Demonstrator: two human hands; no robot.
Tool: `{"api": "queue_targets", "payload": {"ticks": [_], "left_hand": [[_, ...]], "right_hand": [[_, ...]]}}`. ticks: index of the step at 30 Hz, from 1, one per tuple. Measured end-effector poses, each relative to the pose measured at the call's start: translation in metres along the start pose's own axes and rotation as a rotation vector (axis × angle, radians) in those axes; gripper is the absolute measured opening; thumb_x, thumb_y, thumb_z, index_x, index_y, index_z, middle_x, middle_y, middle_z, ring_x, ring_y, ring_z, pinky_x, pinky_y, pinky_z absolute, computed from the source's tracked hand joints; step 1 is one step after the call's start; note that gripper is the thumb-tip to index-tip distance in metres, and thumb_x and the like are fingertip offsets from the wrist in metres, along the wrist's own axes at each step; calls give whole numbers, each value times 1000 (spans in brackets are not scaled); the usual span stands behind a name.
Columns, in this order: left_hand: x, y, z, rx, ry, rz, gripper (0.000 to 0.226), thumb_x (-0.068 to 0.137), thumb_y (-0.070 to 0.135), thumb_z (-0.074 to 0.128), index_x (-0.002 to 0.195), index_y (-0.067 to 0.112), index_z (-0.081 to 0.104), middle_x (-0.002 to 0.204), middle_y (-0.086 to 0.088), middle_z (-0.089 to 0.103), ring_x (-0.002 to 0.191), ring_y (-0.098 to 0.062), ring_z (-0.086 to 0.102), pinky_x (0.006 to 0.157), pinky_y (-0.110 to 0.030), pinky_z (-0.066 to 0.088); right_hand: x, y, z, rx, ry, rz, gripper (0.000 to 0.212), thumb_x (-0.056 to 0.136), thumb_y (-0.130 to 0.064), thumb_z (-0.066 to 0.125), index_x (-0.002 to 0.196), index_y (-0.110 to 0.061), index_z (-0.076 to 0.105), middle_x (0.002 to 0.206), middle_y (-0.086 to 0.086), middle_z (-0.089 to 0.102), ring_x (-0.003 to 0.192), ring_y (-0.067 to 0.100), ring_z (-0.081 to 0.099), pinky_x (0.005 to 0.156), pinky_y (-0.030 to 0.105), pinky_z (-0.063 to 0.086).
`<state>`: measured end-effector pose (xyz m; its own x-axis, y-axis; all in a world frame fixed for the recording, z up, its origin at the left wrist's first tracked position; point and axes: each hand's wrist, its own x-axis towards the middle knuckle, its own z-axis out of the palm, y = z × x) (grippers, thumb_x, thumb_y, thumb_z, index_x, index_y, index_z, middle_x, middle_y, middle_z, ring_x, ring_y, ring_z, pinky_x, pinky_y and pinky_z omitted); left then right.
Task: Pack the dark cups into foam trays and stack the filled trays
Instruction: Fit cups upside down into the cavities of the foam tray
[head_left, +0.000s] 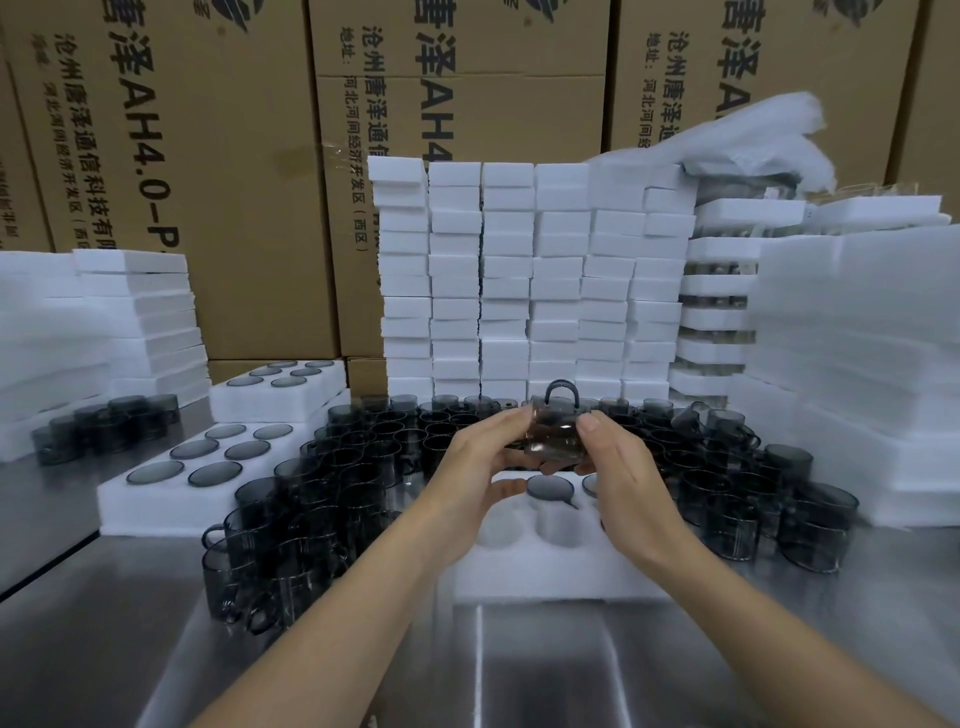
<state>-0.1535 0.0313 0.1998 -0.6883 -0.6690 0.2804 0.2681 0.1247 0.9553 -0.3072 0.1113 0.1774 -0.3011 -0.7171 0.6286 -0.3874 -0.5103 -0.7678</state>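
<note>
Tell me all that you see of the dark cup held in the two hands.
The dark translucent grey cup, glass or plastic by its look, is blurred. Its loop handle points up. The left hand and right hand grip its sides. It hangs above the white foam tray, not in any hole.

Steel table (363, 675), crowded.
Loose dark cups (363, 467) fill the middle and right, packed touching. A part-filled tray (550, 577) sits near centre among them. Near filled tray (156, 512) is at left, just beside the cups, with the far filled tray (270, 402) behind it. Foam stacks stand at the back (519, 291), right (857, 364) and left (78, 332).
</note>
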Motion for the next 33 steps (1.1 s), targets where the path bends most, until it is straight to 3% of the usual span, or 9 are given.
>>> {"api": "queue_targets", "payload": {"ticks": [5, 8, 12, 16, 19, 24, 27, 29, 33], "left_hand": [[1, -2, 1, -35, -26, 44, 38, 99, 50, 66, 126, 25, 76, 121, -2, 78, 102, -16, 74, 75, -23, 54], [5, -7, -1, -71, 58, 70, 31, 93, 38, 81, 118, 20, 80, 108, -6, 78, 91, -18, 73, 72, -25, 57], [7, -8, -4, -104, 76, 39, 39, 92, 48, 78, 115, 16, 82, 104, -7, 79, 87, -19, 73, 76, -28, 59], [5, -6, -6, -125, 16, 57, 39, 96, 50, 74, 116, 17, 82, 107, -9, 79, 91, -19, 76, 79, -29, 60], [5, -6, -6, -116, -20, 109, 34, 92, 33, 83, 121, 17, 79, 114, -13, 79, 99, -24, 77, 77, -27, 59], [9, -11, -4, 54, 186, 186, 35, 78, 30, 94, 111, 26, 83, 108, -5, 79, 89, -14, 73, 71, -20, 55], [13, -15, -5, 153, 298, 244, 32, 76, 24, 97, 105, 25, 84, 95, -5, 75, 78, -14, 65, 71, -22, 56], [15, -17, -6, 243, 326, 262, 36, 74, 28, 99, 106, 24, 83, 97, -8, 74, 75, -14, 62, 74, -28, 58], [15, -26, -7, 478, 349, 303, 34, 74, 24, 97, 102, 28, 77, 93, 3, 68, 63, -5, 59, 65, -20, 52]], "right_hand": [[3, 2, 1, -61, 24, 64, 57, 106, -66, 39, 116, -22, 75, 98, 0, 80, 79, 8, 78, 58, 14, 49], [3, 3, 1, -81, 50, 72, 41, 107, -60, 45, 118, -29, 69, 101, -5, 77, 82, 6, 75, 61, 15, 52], [6, 4, -4, -91, 19, 43, 30, 98, -43, 69, 126, -38, 58, 103, -6, 74, 93, 8, 72, 69, 21, 56], [8, 5, -4, -35, -6, 86, 17, 102, -30, 70, 118, -28, 64, 95, 2, 76, 92, 21, 72, 64, 20, 53], [9, 0, -6, 29, 23, 118, 39, 98, -45, 58, 108, -10, 71, 97, 9, 77, 90, 25, 73, 68, 17, 53], [11, 4, -6, -114, 25, 199, 49, 104, -54, 45, 100, -15, 74, 93, 1, 79, 91, 19, 73, 80, 35, 50], [8, 8, -5, -149, 55, 121, 27, 102, -53, 59, 111, -30, 69, 103, -16, 74, 92, 3, 68, 74, 24, 50], [6, 7, -4, -167, 31, 58, 37, 93, -60, 65, 121, -37, 65, 110, -19, 72, 98, 4, 67, 75, 22, 55], [5, 10, -5, -241, -8, 10, 52, 81, -66, 71, 124, -37, 64, 111, -12, 72, 102, 7, 69, 79, 20, 55]]}}
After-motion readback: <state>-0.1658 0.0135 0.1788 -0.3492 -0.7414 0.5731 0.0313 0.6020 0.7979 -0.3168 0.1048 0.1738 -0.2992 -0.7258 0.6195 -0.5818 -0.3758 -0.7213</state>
